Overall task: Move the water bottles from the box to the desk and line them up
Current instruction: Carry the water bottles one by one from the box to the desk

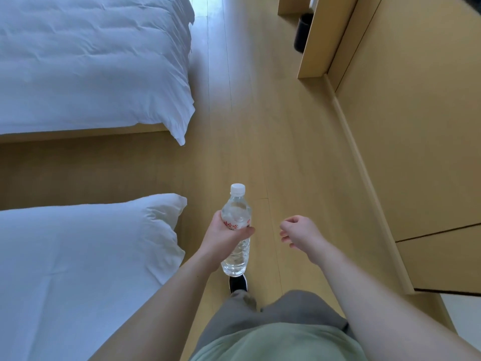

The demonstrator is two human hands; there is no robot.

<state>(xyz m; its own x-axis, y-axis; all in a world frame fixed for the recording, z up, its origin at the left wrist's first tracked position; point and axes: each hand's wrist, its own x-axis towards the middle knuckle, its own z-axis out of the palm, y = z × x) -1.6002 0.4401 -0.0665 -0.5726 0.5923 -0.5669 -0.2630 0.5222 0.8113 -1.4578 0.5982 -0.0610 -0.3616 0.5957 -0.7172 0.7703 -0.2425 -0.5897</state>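
Already our left hand [223, 237] was wrapped around the middle of a water bottle [236, 230], thumb across the red-printed label and fingers curled behind it. The bottle stood nearly upright in that grip, its long axis running from the white cap [238, 188] at the far end down to the base near us, above a dark shoe [238, 284]. Our right hand [296, 230] hung just to the right, apart from the bottle, fingers loosely curled and holding nothing.

Outward from there lay the wooden floor [260, 126], with two beds in white bedding on the left, one near [78, 256] and one farther [91, 61]. Wooden panelling [403, 126] ran along the right, with a dark bin [303, 32] at the far end.

Neither box nor tabletop was in view, so we judged this a carry between the two. The left hand alone had the bottle, and setting it down would ask only that it stay cap-up.
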